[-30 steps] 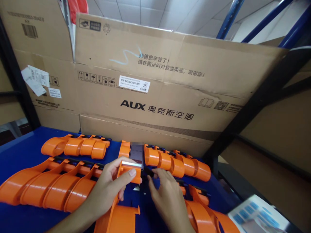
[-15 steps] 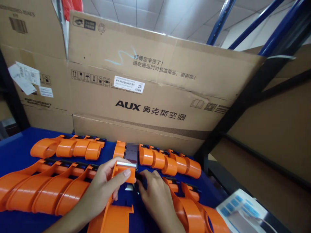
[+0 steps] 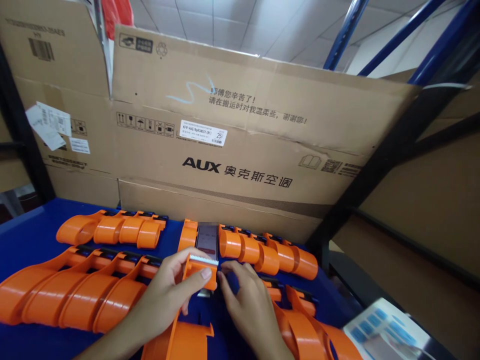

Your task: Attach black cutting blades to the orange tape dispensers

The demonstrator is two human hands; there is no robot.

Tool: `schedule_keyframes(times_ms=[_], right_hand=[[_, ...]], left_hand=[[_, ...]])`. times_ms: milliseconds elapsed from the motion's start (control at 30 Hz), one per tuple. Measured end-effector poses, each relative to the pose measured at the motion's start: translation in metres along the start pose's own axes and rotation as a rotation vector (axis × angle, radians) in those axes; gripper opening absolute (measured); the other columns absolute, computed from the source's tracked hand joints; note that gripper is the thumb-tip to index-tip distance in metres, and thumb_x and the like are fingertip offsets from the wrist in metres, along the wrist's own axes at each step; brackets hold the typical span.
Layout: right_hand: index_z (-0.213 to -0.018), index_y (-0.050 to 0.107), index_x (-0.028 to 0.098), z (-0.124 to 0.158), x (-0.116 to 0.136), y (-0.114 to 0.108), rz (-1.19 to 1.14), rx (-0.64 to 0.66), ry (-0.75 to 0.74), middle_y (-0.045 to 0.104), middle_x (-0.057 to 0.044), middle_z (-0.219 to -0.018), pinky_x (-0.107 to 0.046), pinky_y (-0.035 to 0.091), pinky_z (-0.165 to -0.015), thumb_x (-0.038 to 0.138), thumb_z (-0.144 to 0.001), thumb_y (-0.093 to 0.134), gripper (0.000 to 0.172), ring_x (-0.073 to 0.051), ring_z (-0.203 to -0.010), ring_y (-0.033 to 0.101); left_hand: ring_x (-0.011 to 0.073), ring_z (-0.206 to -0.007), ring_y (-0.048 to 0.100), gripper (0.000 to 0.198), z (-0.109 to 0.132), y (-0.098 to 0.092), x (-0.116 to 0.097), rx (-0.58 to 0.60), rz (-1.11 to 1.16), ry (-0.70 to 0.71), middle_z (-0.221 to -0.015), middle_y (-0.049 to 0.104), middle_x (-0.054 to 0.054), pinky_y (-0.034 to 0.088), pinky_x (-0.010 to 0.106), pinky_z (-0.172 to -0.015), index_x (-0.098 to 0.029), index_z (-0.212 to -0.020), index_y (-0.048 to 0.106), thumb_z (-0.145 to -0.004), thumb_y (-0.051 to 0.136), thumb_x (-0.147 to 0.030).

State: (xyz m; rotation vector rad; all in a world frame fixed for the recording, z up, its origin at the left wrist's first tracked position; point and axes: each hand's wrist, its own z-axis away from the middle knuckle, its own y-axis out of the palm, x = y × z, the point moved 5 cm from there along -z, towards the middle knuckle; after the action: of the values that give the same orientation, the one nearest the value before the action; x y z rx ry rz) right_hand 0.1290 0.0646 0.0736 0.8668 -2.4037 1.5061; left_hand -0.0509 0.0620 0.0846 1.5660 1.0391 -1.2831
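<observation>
My left hand (image 3: 176,285) grips an orange tape dispenser (image 3: 204,281), thumb pressed on its front. A toothed metal blade (image 3: 203,259) runs along the top edge of that piece. My right hand (image 3: 249,300) is just to its right, fingers curled and tips close together by the dispenser's side. What those fingertips pinch, if anything, is too small and dark to make out. Below my hands is an orange dispenser body (image 3: 191,342), cut off by the bottom of the picture. Behind the blade lies a phone (image 3: 207,240) on the blue table.
Rows of orange dispensers with black parts lie at left (image 3: 75,295), back left (image 3: 129,230), back right (image 3: 268,252) and right (image 3: 300,325). A cardboard sheet (image 3: 240,150) stands behind the blue tabletop (image 3: 33,220). A white-and-blue box (image 3: 386,325) sits at lower right.
The view has shifted slightly, so everything appears a little further right. The dark piece at my right fingertips shows less now. My left hand keeps its hold on the dispenser.
</observation>
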Motion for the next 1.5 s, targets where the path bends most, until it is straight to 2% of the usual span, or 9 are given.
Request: schedule_keyframes(times_ms=[133,233,300,433,533,633,800,1033,1500], right_hand=[[-0.112,0.071,0.025,0.003,0.002,-0.012,-0.428,-0.090,0.030,0.078,-0.005,-0.100,-0.033,0.057,-0.081,0.037,-0.102,0.058,0.021,-0.024,-0.090,0.073],[-0.115,0.070,0.024,0.006,0.008,-0.012,-0.613,-0.056,0.031,0.077,-0.004,-0.100,-0.031,0.057,-0.082,0.039,-0.101,0.061,0.023,-0.022,-0.089,0.073],[-0.109,0.072,0.023,0.007,0.011,-0.010,-0.668,-0.019,0.032,0.076,-0.003,-0.093,-0.030,0.057,-0.078,0.040,-0.099,0.064,0.021,-0.021,-0.084,0.071],[-0.090,0.072,0.021,0.006,0.013,-0.010,-0.706,-0.033,0.050,0.071,-0.003,-0.083,-0.028,0.056,-0.070,0.041,-0.096,0.069,0.022,-0.019,-0.076,0.066],[-0.091,0.072,0.020,0.005,0.009,-0.012,-0.710,-0.085,0.091,0.070,-0.003,-0.082,-0.028,0.056,-0.069,0.042,-0.094,0.071,0.022,-0.019,-0.075,0.065],[-0.092,0.072,0.021,0.006,0.006,-0.014,-0.718,-0.107,0.116,0.070,-0.003,-0.082,-0.029,0.056,-0.071,0.042,-0.094,0.072,0.022,-0.020,-0.077,0.066],[-0.092,0.071,0.021,0.007,0.008,-0.013,-0.706,-0.123,0.101,0.070,-0.002,-0.083,-0.028,0.054,-0.073,0.040,-0.096,0.070,0.019,-0.019,-0.077,0.065],[-0.093,0.069,0.022,0.006,0.005,-0.015,-0.681,-0.157,0.104,0.069,-0.001,-0.084,-0.028,0.051,-0.074,0.038,-0.097,0.068,0.016,-0.019,-0.078,0.064],[-0.094,0.068,0.022,0.005,-0.005,-0.013,-0.759,-0.222,0.162,0.068,-0.002,-0.085,-0.028,0.052,-0.076,0.041,-0.097,0.067,0.019,-0.019,-0.081,0.063]], left_hand=[[0.0065,-0.046,0.042,0.037,-0.001,0.003,0.004,0.019,-0.037,-0.008,-0.072,0.058,-0.005,0.039,0.016,-0.041,-0.022,-0.115,0.066,-0.092,0.070,-0.051],[0.0055,-0.046,0.040,0.036,0.002,0.010,0.007,0.071,-0.047,-0.013,-0.075,0.057,-0.006,0.039,0.016,-0.042,-0.024,-0.118,0.060,-0.094,0.068,-0.050],[0.0048,-0.046,0.039,0.033,0.004,0.014,0.008,0.103,-0.056,-0.011,-0.078,0.056,-0.007,0.038,0.016,-0.043,-0.025,-0.117,0.059,-0.095,0.068,-0.048],[0.0051,-0.052,0.040,0.026,0.007,0.017,0.005,0.119,-0.026,0.000,-0.082,0.055,-0.007,0.037,0.016,-0.048,-0.025,-0.110,0.058,-0.096,0.069,-0.044],[0.0080,-0.057,0.041,0.027,0.007,0.018,0.002,0.171,0.076,-0.017,-0.076,0.054,-0.007,0.038,0.018,-0.055,-0.025,-0.112,0.058,-0.094,0.072,-0.041],[0.0099,-0.060,0.044,0.031,0.007,0.019,-0.001,0.197,0.128,-0.020,-0.079,0.060,-0.004,0.039,0.021,-0.059,-0.025,-0.116,0.060,-0.094,0.073,-0.041],[0.0076,-0.055,0.040,0.023,0.007,0.019,-0.003,0.201,0.115,-0.013,-0.081,0.065,-0.004,0.037,0.021,-0.056,-0.025,-0.112,0.063,-0.097,0.068,-0.042],[0.0085,-0.054,0.043,0.024,0.004,0.012,0.002,0.113,0.116,-0.023,-0.071,0.059,-0.007,0.036,0.020,-0.054,-0.025,-0.113,0.063,-0.095,0.071,-0.038],[0.0058,-0.047,0.040,0.023,-0.001,0.004,-0.006,0.046,0.053,0.032,-0.059,0.049,-0.011,0.028,0.018,-0.049,-0.025,-0.110,0.060,-0.098,0.066,-0.043]])
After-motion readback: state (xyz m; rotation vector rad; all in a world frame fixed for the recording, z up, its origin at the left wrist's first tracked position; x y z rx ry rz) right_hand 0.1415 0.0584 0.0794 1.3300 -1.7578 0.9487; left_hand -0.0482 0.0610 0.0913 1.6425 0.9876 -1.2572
